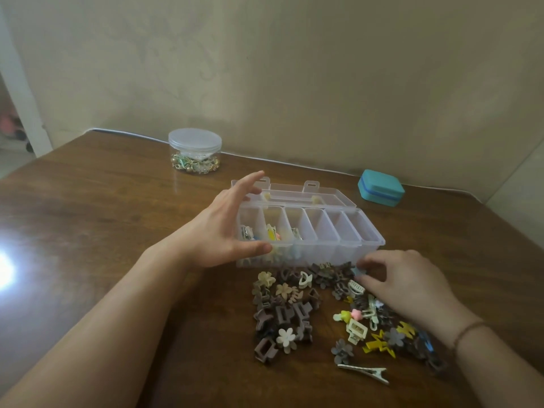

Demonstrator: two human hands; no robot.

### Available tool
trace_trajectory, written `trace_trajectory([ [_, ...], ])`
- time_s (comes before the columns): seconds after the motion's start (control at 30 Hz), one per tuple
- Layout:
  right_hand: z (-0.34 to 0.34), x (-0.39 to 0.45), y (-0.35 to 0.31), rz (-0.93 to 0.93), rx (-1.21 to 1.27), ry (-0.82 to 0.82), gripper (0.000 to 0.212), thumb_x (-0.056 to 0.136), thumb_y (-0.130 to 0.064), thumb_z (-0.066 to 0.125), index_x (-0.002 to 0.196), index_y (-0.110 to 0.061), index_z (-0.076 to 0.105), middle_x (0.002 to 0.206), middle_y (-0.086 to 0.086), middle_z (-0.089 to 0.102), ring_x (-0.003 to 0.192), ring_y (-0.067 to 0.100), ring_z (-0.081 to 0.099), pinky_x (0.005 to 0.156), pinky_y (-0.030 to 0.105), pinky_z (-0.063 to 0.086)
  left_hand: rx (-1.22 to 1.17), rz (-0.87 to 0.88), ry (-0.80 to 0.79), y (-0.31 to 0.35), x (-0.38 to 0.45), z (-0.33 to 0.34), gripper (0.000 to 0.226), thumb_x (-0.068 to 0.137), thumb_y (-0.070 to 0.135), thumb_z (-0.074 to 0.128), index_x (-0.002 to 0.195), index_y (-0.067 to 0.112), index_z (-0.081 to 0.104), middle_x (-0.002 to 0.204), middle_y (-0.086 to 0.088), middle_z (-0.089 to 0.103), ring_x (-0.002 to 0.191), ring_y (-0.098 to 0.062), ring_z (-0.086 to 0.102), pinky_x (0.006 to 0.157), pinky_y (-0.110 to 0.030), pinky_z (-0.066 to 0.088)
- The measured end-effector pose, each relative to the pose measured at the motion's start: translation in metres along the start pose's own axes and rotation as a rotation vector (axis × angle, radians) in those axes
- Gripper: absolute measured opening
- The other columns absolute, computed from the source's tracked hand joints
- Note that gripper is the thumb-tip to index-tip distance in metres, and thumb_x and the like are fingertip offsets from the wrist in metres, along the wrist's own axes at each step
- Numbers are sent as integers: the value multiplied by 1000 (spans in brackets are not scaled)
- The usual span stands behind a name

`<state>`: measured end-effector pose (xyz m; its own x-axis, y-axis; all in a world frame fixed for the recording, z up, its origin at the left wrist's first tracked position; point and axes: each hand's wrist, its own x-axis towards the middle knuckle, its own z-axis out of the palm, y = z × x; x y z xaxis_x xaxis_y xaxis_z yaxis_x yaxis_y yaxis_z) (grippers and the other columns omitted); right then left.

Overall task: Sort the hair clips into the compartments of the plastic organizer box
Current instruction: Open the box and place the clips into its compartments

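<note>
At the box's (pixel 309 231) nine o'clock end, the left hand (pixel 223 228) rests, grip spread apart; at five o'clock, the right hand's (pixel 412 284) grip pinches a blue clip (pixel 358 271).

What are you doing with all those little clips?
Sorting hair clips into a clear organizer box. The left hand steadies the box's left end, and the right hand pinches a small blue clip from the pile on the table. Three left compartments hold clips; the rest look empty.
</note>
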<state>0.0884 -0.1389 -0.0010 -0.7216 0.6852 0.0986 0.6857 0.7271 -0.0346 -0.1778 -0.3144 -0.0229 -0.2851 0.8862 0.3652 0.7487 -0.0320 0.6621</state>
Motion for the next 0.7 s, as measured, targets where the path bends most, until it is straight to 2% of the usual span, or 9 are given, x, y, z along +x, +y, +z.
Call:
trace_trajectory([
  [0.07, 4, 2, -1, 19, -2, 13, 24, 83, -56, 63, 105, -46, 63, 89, -18, 63, 80, 4, 58, 54, 20, 43, 4, -2, -2, 0, 0, 0, 107, 71, 52, 80, 149, 48, 7, 141, 14, 39, 133, -8, 36, 110, -38, 34],
  [0.13, 4, 0, -3, 1, -5, 30, 20, 82, -54, 65, 100, -45, 64, 85, -21, 63, 75, 0, 58, 55, 20, 47, 5, -1, -2, 0, 0, 0, 106, 72, 52, 80, 149, 48, 7, 141, 15, 39, 133, -8, 35, 110, -38, 33],
  [0.23, -1, -5, -7, -19, 39, 22, 13, 82, -47, 69, 93, -46, 62, 92, -22, 67, 77, -2, 58, 60, 21, 49, 2, -5, -7, 0, 0, 0, 106, 70, 55, 78, 148, 50, 7, 141, 16, 38, 134, -7, 34, 109, -36, 32],
  [0.33, -13, -10, -3, -32, 181, 83, 16, 82, -40, 71, 85, -49, 58, 83, -24, 66, 55, -2, 56, 48, 16, 40, 0, -10, -12, 0, 0, 0, 105, 70, 56, 77, 148, 50, 6, 141, 15, 38, 134, -7, 33, 107, -34, 32],
  [0.4, -25, -10, -7, -62, 376, 183, 21, 81, -33, 73, 92, -47, 61, 83, -22, 66, 45, 0, 54, 43, 11, 39, -2, -12, -12, -1, 0, 0, 106, 70, 56, 77, 148, 50, 6, 142, 15, 39, 133, -6, 33, 105, -31, 31],
  [0.47, -35, -2, -22, -140, 560, 261, 27, 81, -25, 74, 102, -41, 65, 87, -18, 67, 58, -9, 58, 47, 8, 41, -1, -10, -8, -1, 0, 0, 105, 70, 56, 77, 148, 50, 6, 142, 15, 39, 132, -5, 33, 104, -30, 31],
  [0.53, -40, 12, -45, -216, 641, 268, 25, 82, -22, 73, 101, -37, 68, 87, -19, 67, 80, -15, 59, 57, 5, 44, 8, -9, -9, -1, 0, 0, 105, 71, 56, 77, 148, 50, 6, 142, 15, 38, 132, -4, 33, 103, -29, 30],
  [0.57, -40, 20, -57, -238, 647, 250, 22, 82, -23, 73, 99, -37, 68, 87, -21, 67, 85, -15, 58, 60, 4, 44, 11, -10, -10, -1, 0, 0, 106, 71, 57, 77, 148, 50, 5, 142, 16, 38, 132, -4, 33, 103, -28, 30],
  [0.7, -29, 57, -96, -251, 638, 113, 19, 84, -24, 73, 99, -34, 70, 85, -18, 70, 82, -9, 64, 63, 6, 45, 17, -11, -7, -2, 0, 0, 106, 71, 56, 78, 148, 51, 5, 140, 17, 37, 132, -4, 33, 102, -27, 29],
])
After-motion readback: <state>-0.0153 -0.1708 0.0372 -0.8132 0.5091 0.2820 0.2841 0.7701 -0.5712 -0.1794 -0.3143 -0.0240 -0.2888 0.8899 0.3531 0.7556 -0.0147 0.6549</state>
